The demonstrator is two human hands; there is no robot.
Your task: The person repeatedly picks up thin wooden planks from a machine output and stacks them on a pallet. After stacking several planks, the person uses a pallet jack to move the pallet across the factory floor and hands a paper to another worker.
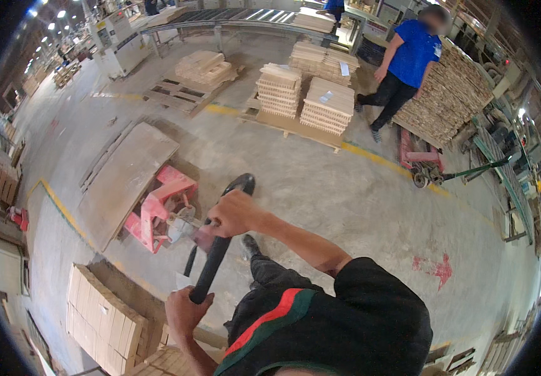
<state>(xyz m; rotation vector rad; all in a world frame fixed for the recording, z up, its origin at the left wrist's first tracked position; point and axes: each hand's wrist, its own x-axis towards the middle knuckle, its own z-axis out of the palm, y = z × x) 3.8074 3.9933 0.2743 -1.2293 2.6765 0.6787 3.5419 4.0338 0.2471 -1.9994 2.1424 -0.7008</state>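
Both of my hands are closed round the black handle [212, 268] of a red pallet jack [159, 205]. My left hand [185, 311] wraps the near end of the handle. Toward its far end, my right hand [236, 213] grips the bar with the arm stretched across. The handle tilts over toward me from the jack's pump. A wide, flat, dusty board [133, 172] lies over the jack's forks, which are mostly hidden beneath it.
Stacks of cut wood [327, 103] stand on a pallet ahead. A person in a blue shirt [411, 53] is by a tall wood stack [452, 94] on another pallet jack [418, 156]. Stacked boards [104, 316] sit close at the left; a roller conveyor [239, 17] runs behind.
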